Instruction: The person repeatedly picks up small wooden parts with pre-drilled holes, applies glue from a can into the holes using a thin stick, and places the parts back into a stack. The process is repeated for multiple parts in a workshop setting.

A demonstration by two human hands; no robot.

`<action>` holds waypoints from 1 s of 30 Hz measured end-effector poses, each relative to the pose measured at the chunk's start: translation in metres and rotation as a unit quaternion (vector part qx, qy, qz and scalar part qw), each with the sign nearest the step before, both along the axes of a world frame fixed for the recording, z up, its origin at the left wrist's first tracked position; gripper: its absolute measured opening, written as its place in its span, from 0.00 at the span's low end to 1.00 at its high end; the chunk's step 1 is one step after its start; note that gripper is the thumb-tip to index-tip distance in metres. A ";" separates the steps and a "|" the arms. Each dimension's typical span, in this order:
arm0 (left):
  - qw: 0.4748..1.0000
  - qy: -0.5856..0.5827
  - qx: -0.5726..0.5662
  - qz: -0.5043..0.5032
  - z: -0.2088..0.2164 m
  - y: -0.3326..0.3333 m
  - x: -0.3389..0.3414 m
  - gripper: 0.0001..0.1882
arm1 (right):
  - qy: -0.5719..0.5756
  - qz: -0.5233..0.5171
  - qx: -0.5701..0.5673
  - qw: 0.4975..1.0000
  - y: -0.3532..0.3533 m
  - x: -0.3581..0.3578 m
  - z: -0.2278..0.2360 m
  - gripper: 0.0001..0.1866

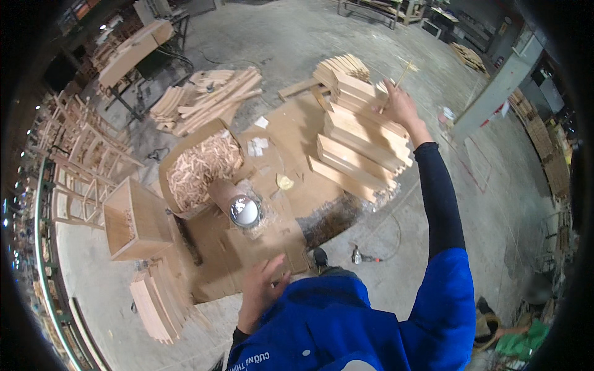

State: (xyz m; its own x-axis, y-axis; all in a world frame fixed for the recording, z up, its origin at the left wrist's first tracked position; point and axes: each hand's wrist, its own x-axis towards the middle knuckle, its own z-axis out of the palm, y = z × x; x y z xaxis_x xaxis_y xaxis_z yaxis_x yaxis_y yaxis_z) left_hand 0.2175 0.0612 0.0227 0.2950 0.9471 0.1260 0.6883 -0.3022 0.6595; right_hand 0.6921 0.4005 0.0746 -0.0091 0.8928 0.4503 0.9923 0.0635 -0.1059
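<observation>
My right hand [399,106] reaches out to the far end of the stacked wooden pieces [362,145], its fingers closed around a thin light stick [404,73] that points up and away. Whether the fingertips also touch the wood cannot be made out. Close to my body, my left hand [263,285] hovers over the cardboard with bent fingers apart and nothing in it. Beyond it stands a round can [244,211] of white liquid. A cardboard box [166,170] full of small wooden dowels [201,167] sits behind the can.
Cardboard [281,133] covers the work surface. An open wooden box [133,232] and curved wooden slats [158,303] stand at the left. Chair frames [86,164] are beyond. An air tool [357,255] with a hose lies on the floor. A post [504,80] rises at the right.
</observation>
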 end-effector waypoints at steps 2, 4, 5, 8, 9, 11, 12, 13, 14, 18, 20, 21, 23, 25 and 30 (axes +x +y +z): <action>1.000 0.007 0.013 0.002 0.004 0.001 0.010 0.23 | -0.007 -0.026 -0.180 0.983 0.025 0.006 0.013 0.47; 0.999 0.019 -0.002 0.029 0.006 -0.001 0.019 0.23 | -0.024 -0.002 -0.225 0.974 0.041 0.012 0.015 0.42; 0.999 0.022 -0.012 0.040 0.005 -0.003 0.022 0.24 | -0.035 0.008 -0.249 0.968 0.043 0.011 0.017 0.40; 0.996 0.046 -0.034 0.061 0.007 -0.004 0.029 0.23 | -0.060 0.009 -0.249 0.967 0.033 0.005 0.024 0.34; 0.996 0.045 -0.038 0.062 0.005 -0.004 0.030 0.23 | -0.059 0.018 -0.237 0.970 0.033 0.008 0.021 0.35; 0.996 0.041 -0.048 0.062 0.001 -0.003 0.033 0.24 | -0.059 0.033 -0.215 0.974 0.034 0.018 0.011 0.37; 0.997 0.034 -0.042 0.061 0.003 -0.002 0.035 0.23 | -0.058 0.038 -0.208 0.976 0.037 0.020 0.009 0.36; 0.997 0.029 -0.034 0.060 0.010 0.000 0.039 0.23 | -0.063 0.039 -0.198 0.977 0.038 0.020 0.008 0.36; 0.998 0.024 -0.026 0.058 0.014 0.001 0.041 0.23 | -0.067 0.039 -0.188 0.979 0.039 0.020 0.007 0.36; 0.998 0.037 -0.009 0.048 0.013 0.002 0.039 0.23 | -0.062 0.040 -0.159 0.985 0.026 0.017 0.011 0.32; 0.998 0.036 -0.008 0.049 0.008 0.000 0.035 0.24 | -0.038 0.014 -0.132 0.990 0.007 0.001 0.021 0.29; 0.998 0.005 -0.011 0.054 0.007 0.000 0.033 0.24 | -0.030 0.005 -0.117 0.993 -0.005 -0.014 0.030 0.28; 0.997 -0.044 -0.026 0.058 0.011 0.001 0.033 0.25 | 0.016 0.035 -0.096 0.995 -0.041 -0.041 0.047 0.28; 0.994 -0.098 0.005 0.044 0.020 0.010 0.038 0.29 | 0.069 0.095 -0.045 0.992 -0.083 -0.070 0.059 0.29; 0.904 -0.419 -0.011 0.079 0.047 0.041 0.074 0.39 | 0.183 0.266 -0.024 0.946 -0.192 -0.161 0.066 0.29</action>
State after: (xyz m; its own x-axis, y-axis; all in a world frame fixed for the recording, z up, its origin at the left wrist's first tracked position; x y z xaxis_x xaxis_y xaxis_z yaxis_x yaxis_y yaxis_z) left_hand 0.2918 0.1024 0.0693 -0.0356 0.9739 0.2240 -0.0227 -0.2248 0.9741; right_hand 0.5316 0.2089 0.1406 -0.3141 0.8254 0.4690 0.7172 0.5300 -0.4525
